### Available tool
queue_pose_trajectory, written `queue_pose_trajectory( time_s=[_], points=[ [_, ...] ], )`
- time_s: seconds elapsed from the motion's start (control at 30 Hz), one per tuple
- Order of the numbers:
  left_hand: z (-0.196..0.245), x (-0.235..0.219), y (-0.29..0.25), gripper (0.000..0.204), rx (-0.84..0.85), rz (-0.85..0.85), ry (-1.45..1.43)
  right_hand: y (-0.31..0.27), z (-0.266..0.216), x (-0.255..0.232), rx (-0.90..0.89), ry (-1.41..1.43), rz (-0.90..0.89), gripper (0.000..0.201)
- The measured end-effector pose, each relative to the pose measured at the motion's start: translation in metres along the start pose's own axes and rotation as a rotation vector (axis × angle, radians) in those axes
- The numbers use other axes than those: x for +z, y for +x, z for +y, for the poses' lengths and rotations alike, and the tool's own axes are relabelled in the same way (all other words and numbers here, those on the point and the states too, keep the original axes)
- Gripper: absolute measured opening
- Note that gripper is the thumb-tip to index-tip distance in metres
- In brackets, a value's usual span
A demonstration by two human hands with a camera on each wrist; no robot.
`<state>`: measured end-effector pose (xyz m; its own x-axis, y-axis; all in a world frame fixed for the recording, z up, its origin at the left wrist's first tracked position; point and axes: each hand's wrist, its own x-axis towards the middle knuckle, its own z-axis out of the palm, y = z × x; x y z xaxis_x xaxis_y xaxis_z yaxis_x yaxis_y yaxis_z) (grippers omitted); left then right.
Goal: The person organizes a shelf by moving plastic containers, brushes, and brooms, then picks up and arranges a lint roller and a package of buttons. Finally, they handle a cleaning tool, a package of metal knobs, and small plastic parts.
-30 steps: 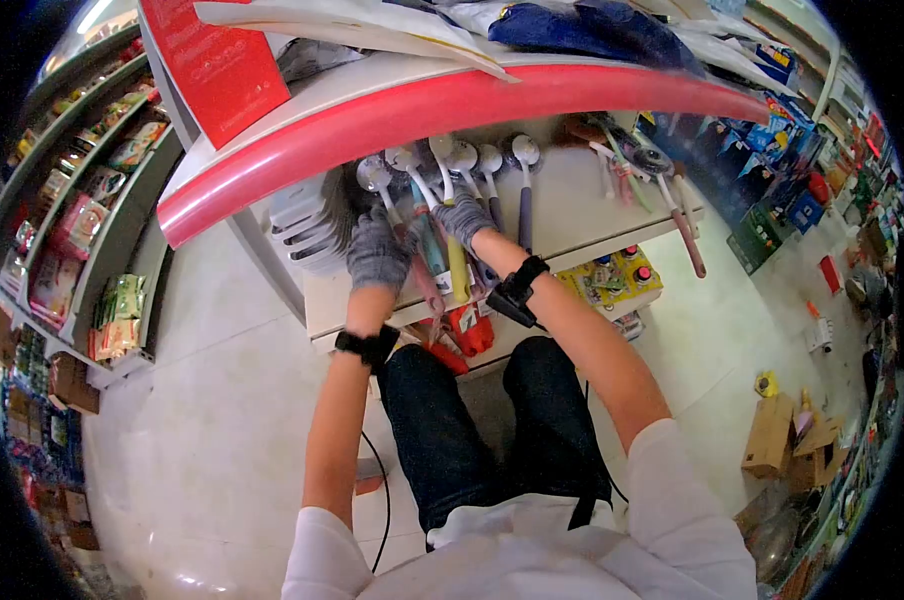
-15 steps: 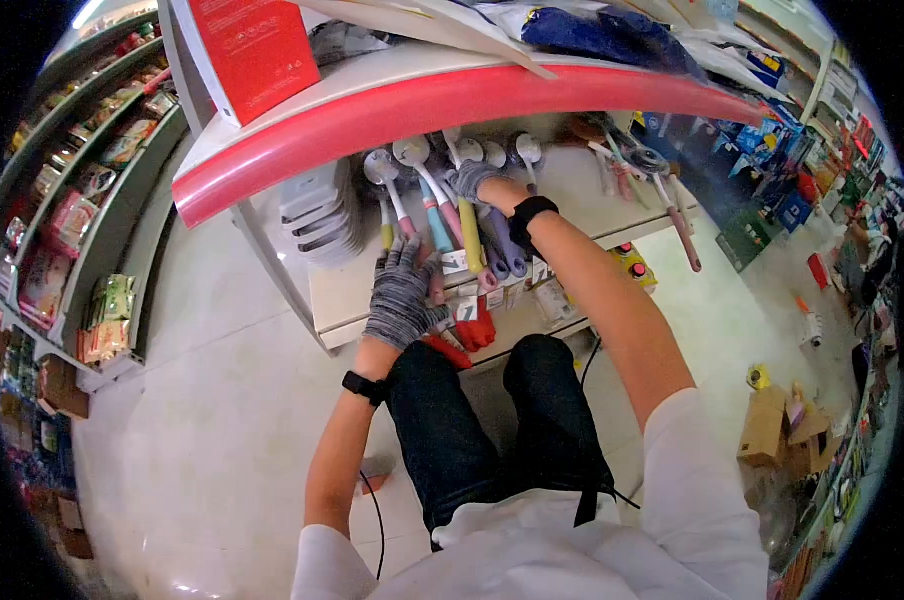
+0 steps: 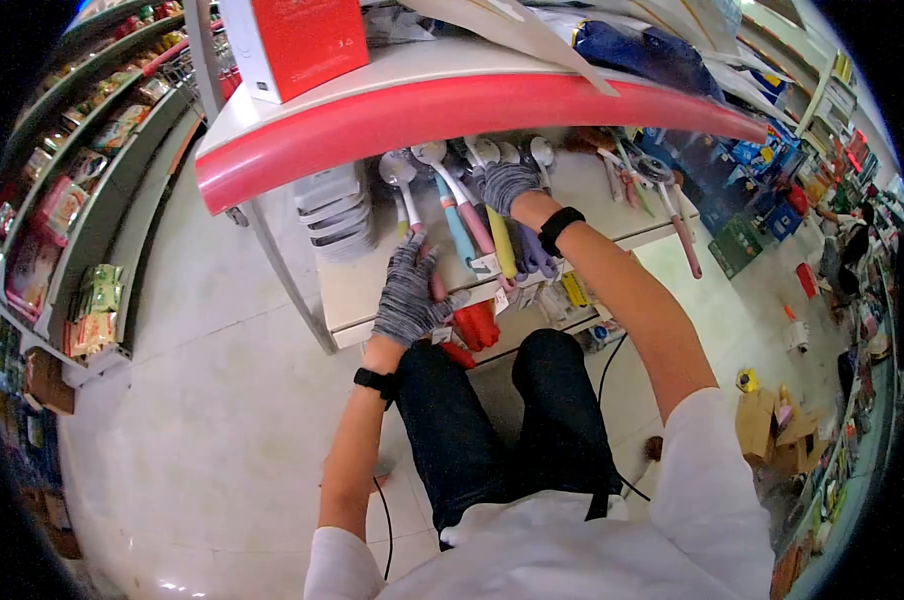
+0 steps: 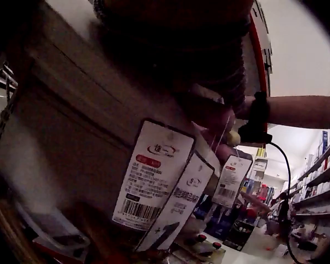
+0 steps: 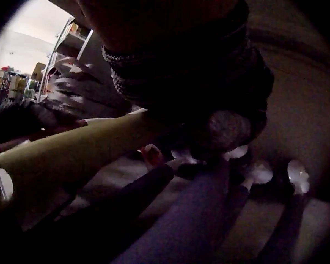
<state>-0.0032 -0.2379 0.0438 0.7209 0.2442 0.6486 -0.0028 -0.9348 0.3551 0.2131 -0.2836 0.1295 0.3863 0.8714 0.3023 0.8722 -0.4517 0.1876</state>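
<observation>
My left hand (image 3: pixel 412 285), in a grey knit glove, lies with its fingers spread and mostly straight over a pink-handled utensil (image 3: pixel 438 288) at the shelf's front. My gloved right hand (image 3: pixel 509 187) reaches farther in, its fingers curled at the white neck of a yellow-handled utensil (image 3: pixel 502 245); the fingertips are hidden. In the right wrist view the yellow handle (image 5: pixel 71 143) runs up into the dark glove. Between the hands lie a blue handle (image 3: pixel 459 235) and another pink handle (image 3: pixel 478 230). Purple handles (image 3: pixel 537 256) lie right of the yellow one. Price tags (image 4: pixel 154 173) hang near my left hand.
Stacked grey plastic trays (image 3: pixel 334 215) stand left of the utensils. Overhead, a red-edged shelf (image 3: pixel 452 107) carries a red box (image 3: pixel 312 45). A long-handled strainer (image 3: pixel 662 175) juts over the right edge. Red items (image 3: pixel 475 326) lie on the level below.
My left hand has drawn back toward the shelf's front, its fingers spreading. My right hand has moved deeper in along the yellow-handled utensil. The head view has shifted, putting the shelf farther right.
</observation>
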Motion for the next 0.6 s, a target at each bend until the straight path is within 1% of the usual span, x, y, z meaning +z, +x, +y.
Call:
queue_pose_trajectory(
  time_s=[0.03,0.07,0.1,0.17,0.2,0.23,0.27,0.3,0.33,0.37,0.43,0.47,0.53,0.6],
  points=[
    [-0.001,0.000,-0.001,0.071,0.014,-0.007,0.013,-0.001,0.002,-0.009,-0.021,-0.043,-0.171,0.041],
    [-0.001,0.000,0.000,0.070,0.028,-0.014,0.024,0.001,0.002,-0.009,0.092,0.081,-0.264,0.040],
    [-0.001,0.001,0.000,0.070,0.040,0.003,0.047,-0.001,0.001,-0.011,0.180,0.025,-0.324,0.041],
    [0.001,0.001,0.000,0.069,0.077,0.026,0.092,0.001,0.015,0.040,0.011,0.037,0.148,0.043],
    [0.001,0.001,0.002,0.067,0.129,0.085,0.106,-0.013,0.009,-0.015,-0.017,0.139,-0.138,0.048],
    [0.007,-0.001,0.003,0.066,0.123,0.090,0.129,-0.017,0.012,-0.015,-0.051,0.189,-0.157,0.052],
    [0.009,0.000,0.003,0.065,0.115,0.096,0.118,-0.013,0.015,0.006,0.008,0.237,-0.158,0.050],
    [0.010,0.000,0.003,0.065,0.105,0.102,0.110,-0.016,0.014,0.003,0.063,0.285,-0.157,0.050],
    [0.014,-0.001,0.002,0.061,0.062,0.082,0.160,-0.028,0.017,0.001,0.012,0.395,-0.069,0.054],
    [0.013,0.001,0.000,0.060,0.077,0.075,0.170,-0.027,0.018,0.005,0.133,0.416,-0.153,0.050],
    [0.008,0.005,-0.003,0.059,0.093,0.065,0.202,-0.027,0.018,0.015,0.097,0.355,-0.156,0.049],
    [0.009,0.005,-0.003,0.058,0.064,0.026,0.231,-0.025,0.019,0.023,0.072,0.335,-0.116,0.048],
    [0.008,0.007,-0.004,0.059,0.059,0.046,0.176,-0.021,0.015,0.037,0.019,0.305,-0.037,0.047],
    [0.009,0.007,-0.003,0.058,0.059,0.055,0.136,-0.021,0.015,0.029,-0.006,0.310,-0.120,0.045]
  ],
)
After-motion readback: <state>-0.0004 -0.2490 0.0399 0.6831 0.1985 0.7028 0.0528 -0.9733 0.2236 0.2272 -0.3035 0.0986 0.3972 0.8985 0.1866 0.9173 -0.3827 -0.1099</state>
